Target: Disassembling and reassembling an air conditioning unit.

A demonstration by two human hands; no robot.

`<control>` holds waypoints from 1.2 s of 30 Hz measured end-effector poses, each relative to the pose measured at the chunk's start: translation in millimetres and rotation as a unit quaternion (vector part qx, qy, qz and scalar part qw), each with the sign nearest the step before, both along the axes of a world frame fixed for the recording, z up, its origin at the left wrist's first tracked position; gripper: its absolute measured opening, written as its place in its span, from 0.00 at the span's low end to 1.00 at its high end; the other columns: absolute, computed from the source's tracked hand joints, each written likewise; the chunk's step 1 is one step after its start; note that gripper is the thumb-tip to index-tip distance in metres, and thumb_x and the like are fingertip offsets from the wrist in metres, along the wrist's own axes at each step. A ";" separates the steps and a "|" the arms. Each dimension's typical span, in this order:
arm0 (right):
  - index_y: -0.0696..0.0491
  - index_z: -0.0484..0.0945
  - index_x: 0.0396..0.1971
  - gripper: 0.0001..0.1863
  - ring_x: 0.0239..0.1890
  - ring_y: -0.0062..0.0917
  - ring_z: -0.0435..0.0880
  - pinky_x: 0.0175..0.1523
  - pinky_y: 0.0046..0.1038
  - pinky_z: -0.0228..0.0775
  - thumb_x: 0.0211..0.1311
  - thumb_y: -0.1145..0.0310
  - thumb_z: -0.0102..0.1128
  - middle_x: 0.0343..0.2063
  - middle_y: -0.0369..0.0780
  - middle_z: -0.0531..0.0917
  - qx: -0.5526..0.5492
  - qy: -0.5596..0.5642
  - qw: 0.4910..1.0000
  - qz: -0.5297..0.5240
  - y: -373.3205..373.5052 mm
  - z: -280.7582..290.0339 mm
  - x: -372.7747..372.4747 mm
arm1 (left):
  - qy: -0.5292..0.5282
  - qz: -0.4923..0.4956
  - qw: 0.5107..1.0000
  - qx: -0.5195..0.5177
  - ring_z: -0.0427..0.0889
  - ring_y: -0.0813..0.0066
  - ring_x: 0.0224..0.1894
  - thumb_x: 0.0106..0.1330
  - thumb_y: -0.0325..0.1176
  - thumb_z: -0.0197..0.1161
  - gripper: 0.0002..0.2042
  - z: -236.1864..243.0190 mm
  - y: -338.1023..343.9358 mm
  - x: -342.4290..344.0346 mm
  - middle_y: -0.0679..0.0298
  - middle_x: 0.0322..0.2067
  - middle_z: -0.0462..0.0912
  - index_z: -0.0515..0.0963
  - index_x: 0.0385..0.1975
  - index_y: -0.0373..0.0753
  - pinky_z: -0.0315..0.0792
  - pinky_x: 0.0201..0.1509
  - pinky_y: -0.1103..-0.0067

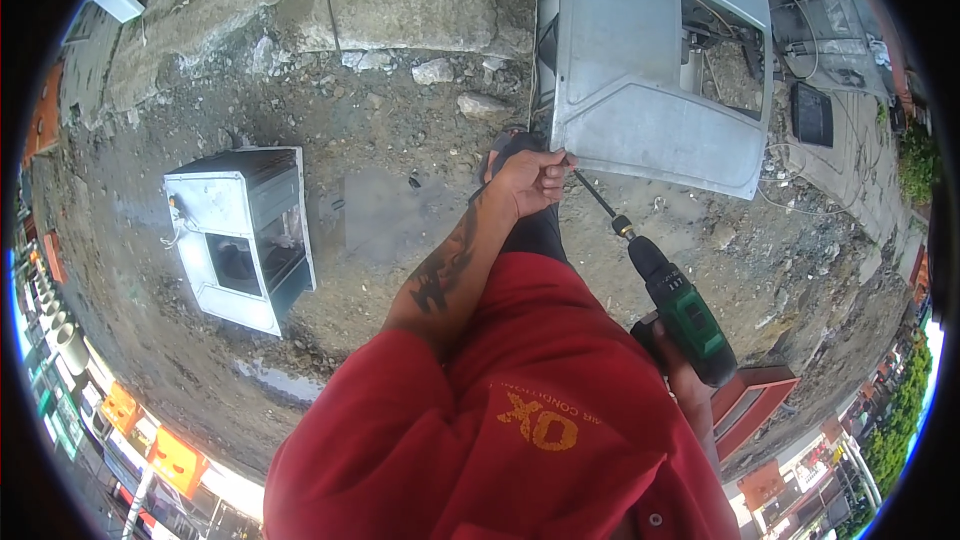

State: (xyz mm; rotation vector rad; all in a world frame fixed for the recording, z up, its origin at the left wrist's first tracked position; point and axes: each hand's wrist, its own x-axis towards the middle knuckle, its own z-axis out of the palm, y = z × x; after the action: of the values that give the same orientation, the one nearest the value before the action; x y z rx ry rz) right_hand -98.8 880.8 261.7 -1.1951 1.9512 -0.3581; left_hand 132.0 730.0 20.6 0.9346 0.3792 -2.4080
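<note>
My right hand [684,377] is wrapped round the grip of a green and black cordless drill [694,322]. A long dark driver bit [597,194] runs from its chuck toward the near left corner of a large grey metal housing [640,130]. At that corner my left hand [532,181] is closed, with thumb and forefinger pinched beside the bit's tip. Whatever lies between those fingers is too small to make out. The housing has a rectangular opening on its right side, and cables and metal parts show through it.
To the left on the dirt stands a white, box-shaped metal casing [237,198] with a square opening. A black tray-like piece [811,114] lies right of the housing, near loose cables. Behind my right hand is a red frame [752,405]. Rubble and a broken concrete slab [420,0] lie ahead.
</note>
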 end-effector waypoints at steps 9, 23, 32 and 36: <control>0.55 0.83 0.37 0.10 0.32 0.31 0.86 0.36 0.29 0.76 0.55 0.70 0.70 0.33 0.42 0.85 -0.058 0.036 0.986 0.151 2.4 -4.7 -16.1 | 0.003 -0.066 0.998 -0.003 0.57 0.88 0.15 0.70 0.37 0.60 0.10 -8.0 -0.7 -4.9 0.78 0.15 0.62 0.76 0.37 0.35 0.54 0.20 0.86; 0.56 0.81 0.38 0.12 0.31 0.29 0.86 0.36 0.28 0.76 0.54 0.71 0.69 0.30 0.41 0.85 -0.026 0.040 0.992 0.116 0.0 -15.4 -11.2 | -0.373 -0.143 0.907 -0.135 0.67 0.80 0.16 0.65 0.52 0.63 0.25 -37.6 3.3 8.3 0.69 0.16 0.70 0.81 0.37 0.28 0.64 0.22 0.80; 0.56 0.82 0.41 0.14 0.34 0.30 0.87 0.39 0.28 0.77 0.55 0.70 0.70 0.32 0.42 0.86 -0.005 0.035 0.989 0.146 11.3 -48.0 -34.8 | -0.592 -0.372 0.553 -0.454 0.83 0.47 0.35 0.62 0.55 0.61 0.24 -57.8 -21.3 -7.2 0.47 0.27 0.82 0.84 0.26 0.35 0.75 0.42 0.62; 0.56 0.82 0.40 0.13 0.33 0.29 0.87 0.39 0.28 0.77 0.54 0.70 0.70 0.32 0.41 0.86 -0.023 0.025 0.991 0.129 2.2 -50.5 -27.4 | -0.561 -0.382 0.562 -0.473 0.82 0.46 0.36 0.63 0.54 0.60 0.24 -62.4 -26.4 -2.5 0.46 0.28 0.82 0.84 0.27 0.34 0.75 0.42 0.61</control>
State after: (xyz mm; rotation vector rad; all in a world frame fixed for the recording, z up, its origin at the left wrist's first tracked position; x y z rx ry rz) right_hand -126.3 883.0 211.2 -1.4791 1.8098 -0.2416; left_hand 129.6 703.6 -41.8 1.8974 -1.8935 -1.4391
